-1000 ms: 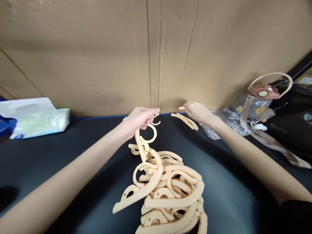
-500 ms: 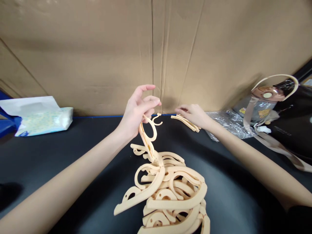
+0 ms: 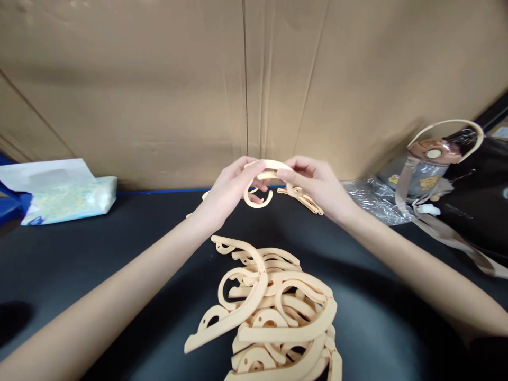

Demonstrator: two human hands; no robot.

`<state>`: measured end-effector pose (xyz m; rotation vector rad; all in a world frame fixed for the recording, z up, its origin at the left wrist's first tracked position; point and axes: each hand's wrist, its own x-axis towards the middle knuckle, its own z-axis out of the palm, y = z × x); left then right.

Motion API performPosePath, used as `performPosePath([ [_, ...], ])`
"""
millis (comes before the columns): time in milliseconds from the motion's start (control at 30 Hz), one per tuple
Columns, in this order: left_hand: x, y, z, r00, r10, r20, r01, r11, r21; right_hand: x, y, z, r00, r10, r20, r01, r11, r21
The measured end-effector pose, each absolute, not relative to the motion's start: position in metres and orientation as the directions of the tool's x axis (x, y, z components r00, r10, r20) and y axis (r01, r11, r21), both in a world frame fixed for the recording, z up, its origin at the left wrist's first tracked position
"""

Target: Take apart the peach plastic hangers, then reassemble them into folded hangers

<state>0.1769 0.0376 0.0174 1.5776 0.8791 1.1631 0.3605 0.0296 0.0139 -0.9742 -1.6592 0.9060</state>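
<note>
Between my two hands, a cream plastic folding hanger [image 3: 272, 164] is held up over the far part of the table, its curved hook hanging below. My left hand [image 3: 226, 193] grips it at the left, thumb on top. From the other side my right hand [image 3: 319, 185] pinches it with thumb and fingers. Cream ends show left of my left hand, their link partly hidden by it. Behind my right hand lies a folded hanger [image 3: 308, 203], partly covered. Nearer to me, a pile of similar hangers [image 3: 288, 333] lies overlapped on the black table [image 3: 159, 227].
A tissue pack [image 3: 71, 200] lies at the left. On the right are crumpled clear plastic [image 3: 373, 203], a water bottle [image 3: 423, 169] with a strap, and a black bag [image 3: 472, 206]. A cardboard wall [image 3: 178, 95] stands along the table's far edge.
My left hand has lifted its hanger away from the pile. My right hand has left the folded hanger, moved left, and taken hold of the one in my left hand.
</note>
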Motion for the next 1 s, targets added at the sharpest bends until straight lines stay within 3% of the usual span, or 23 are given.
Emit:
performPosePath([
  [100,0.174,0.043,0.012,0.316,0.915,0.252,0.077,-0.290,0.954,0.376,0.040,0.020,-0.161,0.812,0.561,0.495,0.558,-0.666],
  [200,0.174,0.043,0.010,0.318,0.915,0.248,0.132,-0.302,0.944,0.380,0.038,0.021,-0.278,0.668,0.690,0.783,0.574,-0.240],
  [300,0.175,0.040,0.011,0.336,0.913,0.234,0.193,-0.310,0.931,0.375,0.030,0.018,-0.493,0.608,0.623,0.856,0.466,0.224],
  [333,0.176,0.038,0.011,0.339,0.912,0.231,0.217,-0.315,0.924,0.373,0.028,0.016,-0.543,0.620,0.566,0.838,0.437,0.326],
  [400,0.177,0.037,0.011,0.336,0.913,0.231,0.274,-0.329,0.904,0.368,0.025,0.013,-0.573,0.673,0.468,0.816,0.412,0.407],
  [467,0.178,0.036,0.008,0.313,0.918,0.245,0.338,-0.349,0.874,0.364,0.024,0.011,-0.520,0.747,0.415,0.849,0.398,0.348],
  [533,0.179,0.035,0.003,0.282,0.921,0.269,0.395,-0.367,0.842,0.361,0.026,0.010,-0.446,0.811,0.378,0.895,0.411,0.173],
  [600,0.180,0.032,-0.003,0.262,0.919,0.294,0.435,-0.384,0.815,0.362,0.031,0.010,-0.372,0.879,0.298,0.889,0.430,-0.158],
  [667,0.181,0.030,-0.007,0.262,0.917,0.300,0.459,-0.391,0.798,0.367,0.038,0.012,-0.307,0.936,0.175,0.768,0.352,-0.535],
  [733,0.181,0.033,-0.007,0.255,0.925,0.281,0.474,-0.373,0.798,0.375,0.047,0.014,-0.262,0.961,0.086,0.624,0.237,-0.744],
  [867,0.179,0.060,-0.007,0.190,0.968,0.164,0.520,-0.241,0.819,0.391,0.062,0.013,-0.158,0.980,0.118,0.425,0.175,-0.888],
  [1000,0.181,0.094,-0.017,0.146,0.989,-0.012,0.596,-0.079,0.799,0.393,0.067,0.011,-0.065,0.978,0.199,0.331,0.209,-0.920],
])
